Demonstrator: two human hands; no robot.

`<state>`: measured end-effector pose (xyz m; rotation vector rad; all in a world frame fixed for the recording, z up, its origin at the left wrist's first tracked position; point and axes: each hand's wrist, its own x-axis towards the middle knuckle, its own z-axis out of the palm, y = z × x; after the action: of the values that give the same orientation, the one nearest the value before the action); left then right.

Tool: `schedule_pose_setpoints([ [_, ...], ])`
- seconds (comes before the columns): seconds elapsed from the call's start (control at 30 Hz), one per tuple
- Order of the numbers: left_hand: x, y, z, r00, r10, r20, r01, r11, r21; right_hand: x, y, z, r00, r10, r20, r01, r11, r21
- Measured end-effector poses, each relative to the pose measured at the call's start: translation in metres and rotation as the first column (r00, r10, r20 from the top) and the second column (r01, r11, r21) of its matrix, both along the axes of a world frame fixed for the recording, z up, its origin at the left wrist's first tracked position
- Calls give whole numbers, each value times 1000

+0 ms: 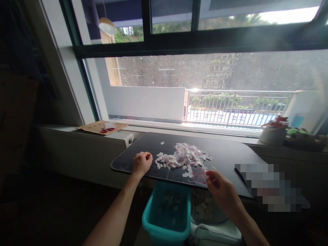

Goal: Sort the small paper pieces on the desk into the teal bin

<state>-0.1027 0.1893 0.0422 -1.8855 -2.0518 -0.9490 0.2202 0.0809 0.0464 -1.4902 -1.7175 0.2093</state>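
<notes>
A heap of small white and pinkish paper scraps (189,155) lies in the middle of a dark tabletop (222,150). My left hand (142,162) rests at the table's left front, beside the loose scraps, with its fingers curled closed. Whether anything is inside that curl is hidden. Over the front edge, to the right of the heap, my right hand (222,188) has its thumb and fingers drawn together close to a few scattered scraps. Anything between those fingertips is too small to make out. A faint red printed pattern (200,176) shows on the tabletop near them.
Below the front edge stands a teal bin (166,218) with scraps inside, and right of it a pale container (217,232). Red-handled scissors (107,130) lie on brown paper (89,127) at the sill. A blurred-out item (271,188) overhangs the right side. Potted plants (274,131) stand behind.
</notes>
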Motion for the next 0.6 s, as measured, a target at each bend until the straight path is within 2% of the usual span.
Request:
schedule_pose_setpoints([
  [0.2,-1,0,-1,1000,9,-7,-8,1000,20,3,5,-6,1000,-29,-1,29,999,19],
  [0.3,-1,0,0,1000,2,-7,-2,1000,20,-7,3,-8,999,35,-2,-34,999,24],
  [0.4,-2,0,0,1000,-4,-4,4,1000,14,-22,3,-4,995,96,-1,-96,995,31],
  [0.6,-4,2,-1,1000,-9,2,9,1000,4,-35,15,8,996,63,63,-68,995,77],
])
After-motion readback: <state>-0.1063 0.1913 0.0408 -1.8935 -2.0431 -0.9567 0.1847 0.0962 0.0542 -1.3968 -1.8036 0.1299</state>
